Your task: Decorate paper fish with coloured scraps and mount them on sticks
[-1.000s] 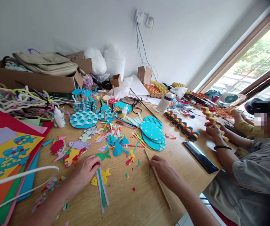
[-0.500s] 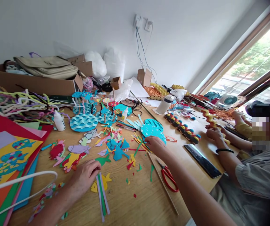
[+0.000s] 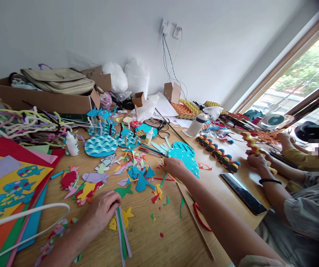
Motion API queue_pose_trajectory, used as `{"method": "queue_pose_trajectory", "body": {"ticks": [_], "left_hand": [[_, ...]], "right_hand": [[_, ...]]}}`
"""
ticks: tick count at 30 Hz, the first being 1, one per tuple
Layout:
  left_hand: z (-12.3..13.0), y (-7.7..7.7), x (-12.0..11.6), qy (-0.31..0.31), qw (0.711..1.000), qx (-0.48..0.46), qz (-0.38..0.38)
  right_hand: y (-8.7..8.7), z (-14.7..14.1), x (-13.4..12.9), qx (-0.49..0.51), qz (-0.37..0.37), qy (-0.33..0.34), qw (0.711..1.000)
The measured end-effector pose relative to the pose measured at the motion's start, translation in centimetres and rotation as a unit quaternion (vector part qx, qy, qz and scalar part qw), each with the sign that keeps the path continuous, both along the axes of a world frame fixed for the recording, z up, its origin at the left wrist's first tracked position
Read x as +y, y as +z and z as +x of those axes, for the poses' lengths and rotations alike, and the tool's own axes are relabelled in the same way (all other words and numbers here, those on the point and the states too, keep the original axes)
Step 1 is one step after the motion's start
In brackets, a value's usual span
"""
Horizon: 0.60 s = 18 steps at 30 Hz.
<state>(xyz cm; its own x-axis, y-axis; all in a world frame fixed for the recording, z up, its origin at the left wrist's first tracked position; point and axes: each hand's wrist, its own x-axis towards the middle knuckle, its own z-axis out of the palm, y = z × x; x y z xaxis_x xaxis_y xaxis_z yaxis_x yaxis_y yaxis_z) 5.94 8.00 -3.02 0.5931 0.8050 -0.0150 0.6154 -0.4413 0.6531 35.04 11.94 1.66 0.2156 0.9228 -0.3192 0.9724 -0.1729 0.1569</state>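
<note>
My left hand (image 3: pixel 103 209) is closed in a pinch on the ends of purple and green paper strips (image 3: pixel 123 237), which hang down over the table. Beside them lies a yellow paper fish (image 3: pixel 113 223), and a green paper fish (image 3: pixel 124 191) rests just past my fingertips. My right hand (image 3: pixel 175 167) reaches forward with fingers bent down at a pile of thin coloured paper strips (image 3: pixel 172 175). Those fingers look drawn together; what is between them is hidden. Just behind this hand is a blue paper disc (image 3: pixel 188 163). Red-handled scissors (image 3: pixel 201 218) lie partly under my right forearm.
A thin wooden stick (image 3: pixel 197 222) and a black phone (image 3: pixel 243 193) lie to the right. Glue bottles (image 3: pixel 72 144), paper fish and scraps cover the middle. Coloured sheets (image 3: pixel 6 170) are stacked left. At the right, another person's hands (image 3: pixel 256 161) hold a yellow wavy piece (image 3: pixel 250 142).
My right hand has shifted slightly left over the thin strips, and its forearm now covers more of the scissors. My left hand still grips the purple and green strips. The view has tilted a little.
</note>
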Motion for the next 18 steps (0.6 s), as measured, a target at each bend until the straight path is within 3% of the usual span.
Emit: {"method": "queue_pose_trajectory", "body": {"ticks": [10,18], "left_hand": [[-0.1,0.2,-0.1,-0.008,1.0,0.008,0.007],[-0.1,0.0,0.0,-0.009,1.0,0.008,0.012]], "right_hand": [[-0.2,0.5,0.0,0.007,-0.019,0.009,1.0],[0.1,1.1,-0.2,0.018,0.032,0.007,0.999]]}}
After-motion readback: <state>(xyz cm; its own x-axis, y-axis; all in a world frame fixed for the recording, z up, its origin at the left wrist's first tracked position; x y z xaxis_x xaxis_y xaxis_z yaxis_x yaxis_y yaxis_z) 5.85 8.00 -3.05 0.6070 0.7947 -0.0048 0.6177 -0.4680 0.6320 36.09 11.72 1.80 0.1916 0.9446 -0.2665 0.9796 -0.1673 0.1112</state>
